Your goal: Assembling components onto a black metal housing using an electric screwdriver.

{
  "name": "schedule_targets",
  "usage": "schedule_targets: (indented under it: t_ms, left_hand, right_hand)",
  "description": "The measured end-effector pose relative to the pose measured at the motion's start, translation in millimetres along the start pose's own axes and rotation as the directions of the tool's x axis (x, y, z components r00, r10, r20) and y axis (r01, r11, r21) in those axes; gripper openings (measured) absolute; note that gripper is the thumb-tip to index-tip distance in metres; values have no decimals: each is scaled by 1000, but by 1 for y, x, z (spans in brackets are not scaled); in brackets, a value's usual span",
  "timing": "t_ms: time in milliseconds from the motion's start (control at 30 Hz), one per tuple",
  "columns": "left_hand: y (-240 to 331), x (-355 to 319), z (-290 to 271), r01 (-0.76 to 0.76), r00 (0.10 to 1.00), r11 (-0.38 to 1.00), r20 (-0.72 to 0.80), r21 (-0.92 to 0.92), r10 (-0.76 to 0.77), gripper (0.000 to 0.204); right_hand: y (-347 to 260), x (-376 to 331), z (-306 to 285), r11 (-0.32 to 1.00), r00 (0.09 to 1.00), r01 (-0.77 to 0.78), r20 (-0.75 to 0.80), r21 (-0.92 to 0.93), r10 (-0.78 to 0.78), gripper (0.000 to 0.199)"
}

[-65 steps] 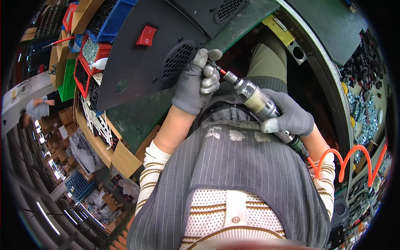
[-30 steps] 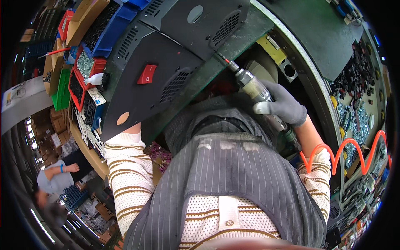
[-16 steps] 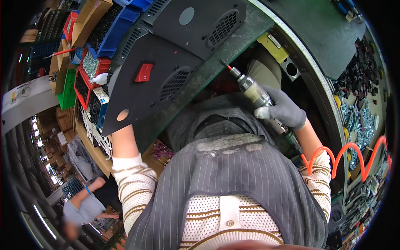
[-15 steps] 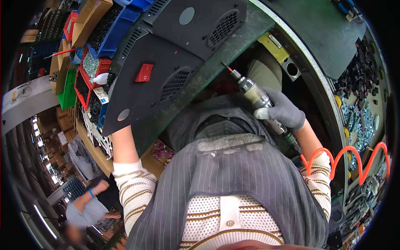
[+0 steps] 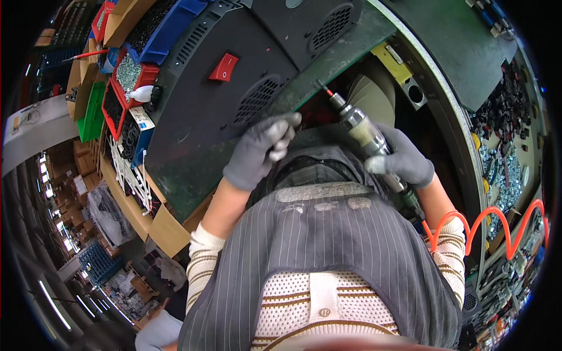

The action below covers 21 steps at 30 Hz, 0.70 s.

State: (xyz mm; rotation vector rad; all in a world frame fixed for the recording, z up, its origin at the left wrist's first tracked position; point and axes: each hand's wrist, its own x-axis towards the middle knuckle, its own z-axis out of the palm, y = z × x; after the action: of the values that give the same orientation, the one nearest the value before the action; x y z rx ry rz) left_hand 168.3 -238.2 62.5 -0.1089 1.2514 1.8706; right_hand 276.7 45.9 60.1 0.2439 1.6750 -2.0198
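At a green desk, the gloved right hand grips a pneumatic screwdriver while the left hand, fingers loosely curled and empty, rests by a black casing.

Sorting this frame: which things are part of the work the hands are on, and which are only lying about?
In hand:
- right hand gripping the pneumatic screwdriver
- left hand at the edge of the black vented housing
- orange coiled air hose behind the tool

Lying about:
- red bin of screws
- blue bin
- green bin
- loose hardware on the right shelf
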Motion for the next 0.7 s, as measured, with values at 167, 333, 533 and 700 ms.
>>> schedule_targets:
  t_ms: [167,333,533,700]
  left_hand:
    - [1,44,19,109,992,929,104,-355,-76,31]
    - [-2,54,26,133,985,909,158,-395,-75,29]
    - [0,53,31,-41,995,990,79,-136,53,31]
    - [3,51,31,-139,984,989,106,-57,145,34]
  right_hand:
    - [-10,-22,13,991,999,9,54,-134,-2,73]
    - [-4,-26,11,997,999,13,46,-76,-9,73]
    - [5,-21,1,994,987,17,156,112,-35,74]
    - [5,-15,-3,993,975,40,214,115,-64,75]
